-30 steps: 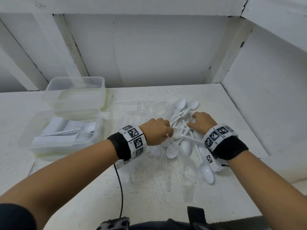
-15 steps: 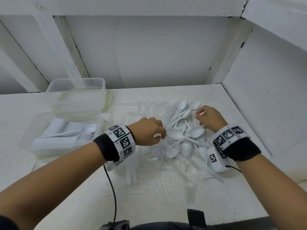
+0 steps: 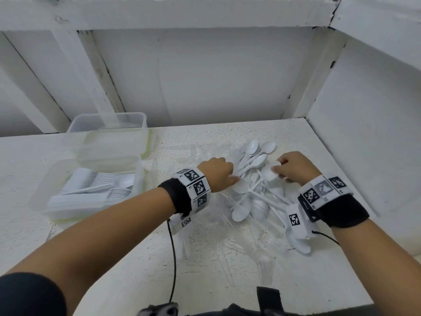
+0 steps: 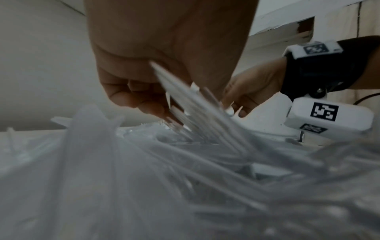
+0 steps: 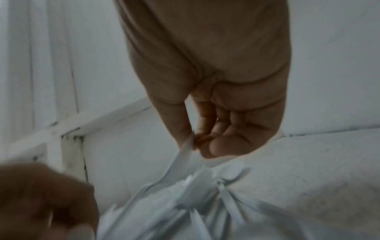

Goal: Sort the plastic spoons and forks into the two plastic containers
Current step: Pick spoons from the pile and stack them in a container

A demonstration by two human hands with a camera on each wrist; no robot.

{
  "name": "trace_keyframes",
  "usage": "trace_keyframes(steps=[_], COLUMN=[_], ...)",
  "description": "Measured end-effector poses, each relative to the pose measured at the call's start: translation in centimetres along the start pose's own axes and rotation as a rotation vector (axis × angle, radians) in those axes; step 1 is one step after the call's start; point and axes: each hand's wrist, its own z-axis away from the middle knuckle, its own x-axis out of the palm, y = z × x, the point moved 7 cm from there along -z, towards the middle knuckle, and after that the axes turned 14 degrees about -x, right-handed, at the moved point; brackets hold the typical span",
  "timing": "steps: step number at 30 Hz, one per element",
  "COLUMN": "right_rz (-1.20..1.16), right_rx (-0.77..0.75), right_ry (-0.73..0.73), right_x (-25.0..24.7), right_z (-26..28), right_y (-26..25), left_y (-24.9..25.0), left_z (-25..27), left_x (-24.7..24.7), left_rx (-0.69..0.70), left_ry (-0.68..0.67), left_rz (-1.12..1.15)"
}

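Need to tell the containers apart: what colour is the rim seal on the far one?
Pale yellow-green seal on the far container, clearest in the head view.

The head view is evenly and softly lit, bright on the white speckled surface (image 3: pixel 227 258), with no hard shadows; only faint shade gathers under the pile of white plastic spoons (image 3: pixel 252 183). Straight white wall beams bow outward toward the frame edges from wide-angle distortion. The left wrist view is dimmer and greyer: clear plastic cutlery nearest the lens (image 4: pixel 144 186) is a soft, out-of-focus smear, and the left hand (image 4: pixel 164 65) above it is shaded. The right wrist view is blurred throughout, with the right hand (image 5: pixel 216 97) soft-edged and shaded against pale walls.
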Motion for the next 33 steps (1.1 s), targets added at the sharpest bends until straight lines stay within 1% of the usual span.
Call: trace_keyframes(steps=[2,4,5,6,8,10,11,13,15,16,18,19,20,21,22,24,26,28,30,33], right_rz=[-0.284,-0.551,-0.648,-0.7,-0.676,-0.637,-0.63,-0.633,-0.577,-0.504,-0.263,-0.124,-0.016,0.054,0.114,0.176,0.134,0.023,-0.048,-0.056], right_rx=[0.003,-0.003,-0.031,-0.078,-0.196,-0.292,-0.307,-0.265,-0.14,-0.053,0.104,0.144,0.16,0.16,0.153,0.125,0.11,0.12,0.1,0.016], right_ry=[0.17,0.304,0.368,0.433,0.544,0.587,0.593,0.575,0.492,0.413,0.159,0.046,-0.015,-0.044,-0.063,-0.088,-0.049,0.037,0.104,0.164], right_x=[-1.2,-2.1,-2.5,-3.1,-4.5,-5.4,-5.6,-5.4,-4.5,-3.8,-1.8,-0.8,-0.2,0.3,0.7,1.5,1.6,1.1,0.3,-0.8], right_z=[-0.1,-0.1,0.0,0.1,0.4,0.5,0.3,-0.5,-1.9,-2.6,-3.5,-3.6,-3.8,-3.9,-4.0,-4.0,-4.1,-4.1,-3.9,-3.0], right_y=[-0.7,-1.6,-2.2,-2.9,-4.2,-5.1,-5.1,-4.4,-3.0,-2.1,-0.5,0.0,0.4,0.5,0.4,-0.1,-0.3,0.0,-0.2,-1.1], left_y=[0.2,0.3,0.3,0.2,0.0,-0.4,-0.7,-1.4,-2.8,-3.7,-5.5,-6.3,-6.7,-7.0,-7.1,-7.1,-7.0,-6.7,-6.4,-5.4], left_z=[-0.3,-0.5,-0.5,-0.6,-0.6,-0.5,-0.4,-0.1,0.2,0.2,0.1,0.0,0.0,-0.1,-0.2,-0.3,-0.4,-0.6,-1.0,-2.2], left_x=[0.4,0.4,0.2,0.0,-0.4,-1.1,-1.6,-2.9,-4.3,-4.9,-5.6,-5.7,-5.7,-5.7,-5.7,-5.6,-5.5,-5.5,-5.5,-5.2], left_rx=[-0.023,-0.035,-0.044,-0.05,-0.049,-0.033,-0.022,-0.011,-0.031,-0.051,-0.115,-0.149,-0.174,-0.188,-0.199,-0.223,-0.257,-0.277,-0.305,-0.38], left_ry=[-0.045,-0.05,-0.044,-0.038,-0.025,0.005,0.026,0.074,0.124,0.138,0.137,0.118,0.088,0.054,0.029,0.031,0.08,0.142,0.181,0.171], left_rz=[-0.015,0.041,0.083,0.126,0.208,0.294,0.341,0.446,0.622,0.752,1.058,1.215,1.368,1.511,1.63,1.787,1.878,1.91,1.908,1.852])
